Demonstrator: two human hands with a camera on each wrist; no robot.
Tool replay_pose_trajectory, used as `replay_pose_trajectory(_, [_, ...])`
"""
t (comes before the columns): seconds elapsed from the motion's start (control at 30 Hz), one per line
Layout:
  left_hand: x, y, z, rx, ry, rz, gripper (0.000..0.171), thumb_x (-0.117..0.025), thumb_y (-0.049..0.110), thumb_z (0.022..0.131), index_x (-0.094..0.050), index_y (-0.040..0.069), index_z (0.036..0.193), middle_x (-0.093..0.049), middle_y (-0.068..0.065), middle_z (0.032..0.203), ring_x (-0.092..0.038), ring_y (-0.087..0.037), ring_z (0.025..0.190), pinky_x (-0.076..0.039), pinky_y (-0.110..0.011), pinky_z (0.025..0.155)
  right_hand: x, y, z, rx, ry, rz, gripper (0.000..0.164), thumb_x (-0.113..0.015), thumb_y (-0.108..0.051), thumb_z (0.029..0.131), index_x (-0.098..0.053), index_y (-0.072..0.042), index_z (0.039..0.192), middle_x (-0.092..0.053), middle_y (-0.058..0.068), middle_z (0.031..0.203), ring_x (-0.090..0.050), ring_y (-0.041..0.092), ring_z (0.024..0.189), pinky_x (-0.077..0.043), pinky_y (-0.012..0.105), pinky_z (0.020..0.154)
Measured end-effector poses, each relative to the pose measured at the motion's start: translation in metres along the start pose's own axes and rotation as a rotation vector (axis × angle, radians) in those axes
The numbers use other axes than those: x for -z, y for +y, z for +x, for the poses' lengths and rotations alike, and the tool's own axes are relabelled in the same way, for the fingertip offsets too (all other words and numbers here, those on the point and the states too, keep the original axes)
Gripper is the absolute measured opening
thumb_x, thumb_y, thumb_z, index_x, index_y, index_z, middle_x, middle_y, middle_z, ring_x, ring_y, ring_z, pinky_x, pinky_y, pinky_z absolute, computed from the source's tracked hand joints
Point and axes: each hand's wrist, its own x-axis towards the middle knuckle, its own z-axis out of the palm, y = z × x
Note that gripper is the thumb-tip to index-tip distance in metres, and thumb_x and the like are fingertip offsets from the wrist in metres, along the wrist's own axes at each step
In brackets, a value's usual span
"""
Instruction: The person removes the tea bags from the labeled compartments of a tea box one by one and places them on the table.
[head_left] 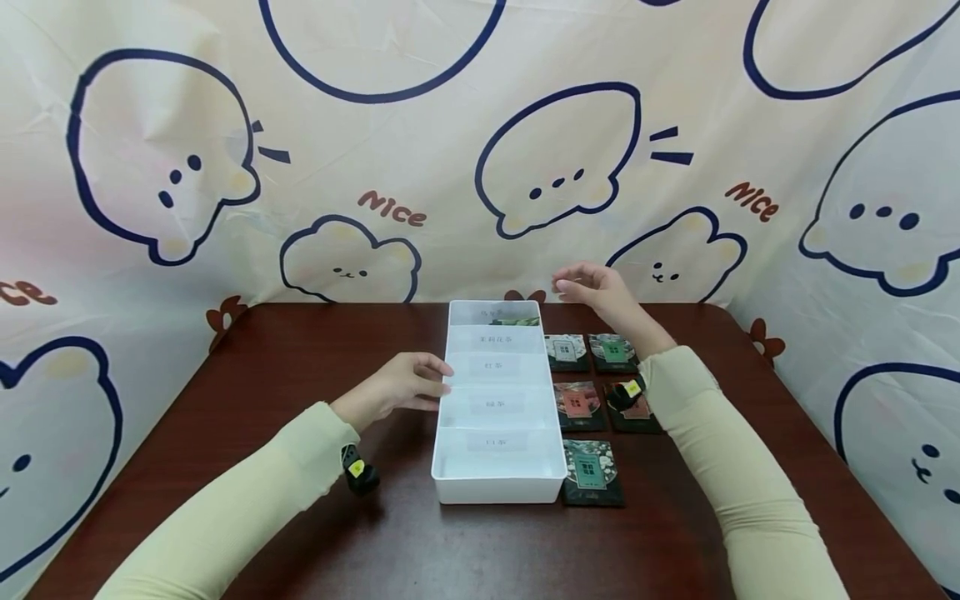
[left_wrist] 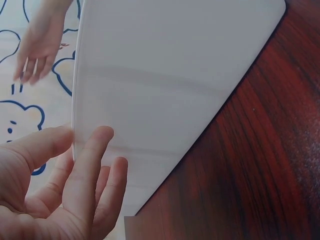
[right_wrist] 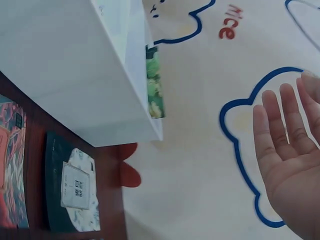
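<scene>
A long white divided box [head_left: 498,492] with labelled compartments stands on the table. My left hand [head_left: 397,383] is at its left side; in the left wrist view the fingers [left_wrist: 82,180] lie loosely extended against the outer wall, near the rim. My right hand [head_left: 592,292] is raised beyond the box's far right corner, fingers extended and holding nothing in the right wrist view. A green patterned packet [right_wrist: 155,82] sits in the farthest compartment, its edge showing above the divider. The other compartments show no packets.
Several flat tea packets lie right of the box: a white-labelled one [head_left: 566,352], a green-labelled one [head_left: 613,352], a red one [head_left: 579,406], another red one [head_left: 637,417] partly behind the right wrist camera, and a teal-labelled one [head_left: 591,472]. A cartoon-printed curtain [head_left: 450,167] hangs behind the table.
</scene>
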Motion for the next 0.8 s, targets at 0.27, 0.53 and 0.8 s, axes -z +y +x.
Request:
replay_pose_trajectory(0.27, [0.0, 0.0, 0.0, -0.001, -0.001, -0.007, 0.029, -0.072, 0.001, 0.084, -0.062, 0.001, 0.112, -0.057, -0.019, 0.112, -0.064, -0.024, 0.086, -0.06, -0.042, 0.08, -0.014, 0.022, 0.026, -0.091, -0.036, -0.018, 0.034, -0.066, -0.03, 0.093, -0.062, -0.01, 0.12, -0.06, 0.012, 0.125, -0.054, 0.03, 0.12, -0.035, 0.056, 0.111])
replay_pose_trajectory(0.53, [0.0, -0.001, 0.001, -0.005, -0.01, -0.005, 0.03, -0.072, 0.001, 0.084, -0.062, 0.001, 0.112, -0.057, -0.019, 0.112, -0.065, -0.023, 0.087, -0.058, -0.044, 0.083, -0.024, 0.045, 0.038, -0.166, -0.109, -0.067, 0.035, -0.064, -0.022, 0.094, -0.06, 0.0, 0.122, -0.057, 0.018, 0.126, -0.054, 0.033, 0.118, -0.035, 0.056, 0.111])
replay_pose_trajectory(0.8, [0.0, -0.001, 0.001, -0.003, -0.005, -0.004, 0.031, -0.072, 0.001, 0.084, -0.062, 0.001, 0.113, -0.057, -0.019, 0.112, -0.065, -0.024, 0.087, -0.059, -0.043, 0.082, -0.029, 0.054, 0.042, -0.2, -0.153, -0.122, 0.036, -0.068, -0.018, 0.092, -0.062, 0.002, 0.121, -0.054, 0.013, 0.132, -0.051, 0.031, 0.118, -0.038, 0.056, 0.109])
